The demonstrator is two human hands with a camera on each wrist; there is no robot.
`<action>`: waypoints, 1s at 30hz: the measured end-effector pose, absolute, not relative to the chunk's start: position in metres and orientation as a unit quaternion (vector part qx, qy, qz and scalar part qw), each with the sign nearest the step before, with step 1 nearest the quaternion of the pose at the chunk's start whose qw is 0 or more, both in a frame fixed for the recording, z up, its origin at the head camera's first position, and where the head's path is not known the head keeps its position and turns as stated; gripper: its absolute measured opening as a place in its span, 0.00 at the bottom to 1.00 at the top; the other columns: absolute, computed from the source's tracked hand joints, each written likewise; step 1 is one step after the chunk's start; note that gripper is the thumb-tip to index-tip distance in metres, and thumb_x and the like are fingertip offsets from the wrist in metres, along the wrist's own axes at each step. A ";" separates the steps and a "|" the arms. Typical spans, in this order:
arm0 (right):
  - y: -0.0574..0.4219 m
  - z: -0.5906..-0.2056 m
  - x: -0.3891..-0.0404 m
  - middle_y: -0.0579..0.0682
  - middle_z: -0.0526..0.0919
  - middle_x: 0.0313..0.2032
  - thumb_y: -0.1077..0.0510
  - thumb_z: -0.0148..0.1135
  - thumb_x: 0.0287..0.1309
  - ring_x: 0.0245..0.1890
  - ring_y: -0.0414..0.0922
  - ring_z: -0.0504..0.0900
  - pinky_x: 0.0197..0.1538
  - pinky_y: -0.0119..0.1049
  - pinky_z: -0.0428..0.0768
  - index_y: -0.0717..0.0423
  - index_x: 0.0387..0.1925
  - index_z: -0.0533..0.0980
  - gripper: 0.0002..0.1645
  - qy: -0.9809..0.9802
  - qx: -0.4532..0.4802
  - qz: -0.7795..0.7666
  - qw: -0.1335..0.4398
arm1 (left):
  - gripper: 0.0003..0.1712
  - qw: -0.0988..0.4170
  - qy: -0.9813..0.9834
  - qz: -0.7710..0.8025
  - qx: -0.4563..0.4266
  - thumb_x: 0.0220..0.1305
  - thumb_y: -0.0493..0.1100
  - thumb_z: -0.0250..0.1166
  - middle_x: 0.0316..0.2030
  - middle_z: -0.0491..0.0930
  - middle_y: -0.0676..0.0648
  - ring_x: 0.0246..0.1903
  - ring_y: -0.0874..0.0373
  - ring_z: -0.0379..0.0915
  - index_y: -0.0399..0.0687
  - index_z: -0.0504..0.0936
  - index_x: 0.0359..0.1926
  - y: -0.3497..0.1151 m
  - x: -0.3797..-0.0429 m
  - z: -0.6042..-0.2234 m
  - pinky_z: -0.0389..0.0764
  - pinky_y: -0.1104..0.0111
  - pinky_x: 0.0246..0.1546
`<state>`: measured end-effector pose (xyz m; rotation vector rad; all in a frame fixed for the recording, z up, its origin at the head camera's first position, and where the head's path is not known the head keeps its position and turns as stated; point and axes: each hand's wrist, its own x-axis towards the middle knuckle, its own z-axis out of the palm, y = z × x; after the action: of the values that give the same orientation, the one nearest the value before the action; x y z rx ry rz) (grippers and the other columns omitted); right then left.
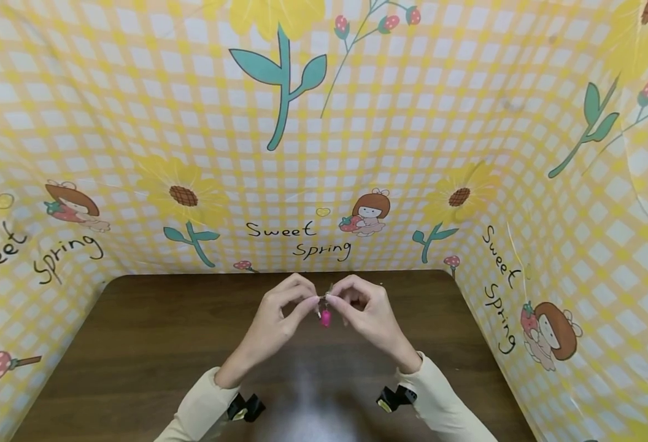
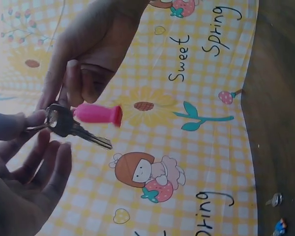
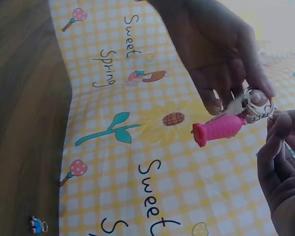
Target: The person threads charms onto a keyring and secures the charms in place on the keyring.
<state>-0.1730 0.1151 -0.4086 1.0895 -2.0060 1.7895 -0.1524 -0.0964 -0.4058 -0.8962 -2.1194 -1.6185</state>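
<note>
Both hands meet over the table and hold a metal key ring (image 3: pixel 272 108) between them. My left hand (image 1: pixel 280 314) pinches it from the left between thumb and fingers. From the other side my right hand (image 1: pixel 369 312) pinches it with thumb and forefinger. A metal key (image 2: pixel 64 120) hangs from the ring, its toothed blade pointing away from the fingers. Beside the key dangles a bright pink bottle-shaped charm (image 3: pixel 219 129), joined to the ring by a short chain. Fingertips partly hide the ring in the head view.
On the dark wooden table (image 1: pixel 153 344) lies a small blue charm (image 3: pixel 37 225) with a ring. Near it is a small silver metal piece (image 2: pixel 275 199). A yellow checked cloth (image 1: pixel 202 123) rises around the table's back and sides. Black wrist cameras (image 1: pixel 396 399) sit at the cuffs.
</note>
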 end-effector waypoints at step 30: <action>0.116 -0.411 -0.176 0.46 0.80 0.21 0.71 0.64 0.70 0.17 0.39 0.72 0.20 0.30 0.70 0.63 0.42 0.80 0.03 -0.687 0.329 0.645 0.062 | 0.12 0.154 -0.715 -0.585 -0.351 0.75 0.30 0.63 0.46 0.78 0.47 0.48 0.54 0.75 0.46 0.88 0.37 -0.097 -0.152 -0.409 0.78 0.69 0.48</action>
<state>-0.1760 0.1156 -0.4113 0.9938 -2.0763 1.9502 -0.1520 -0.0970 -0.4091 -1.0065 -2.0487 -1.6763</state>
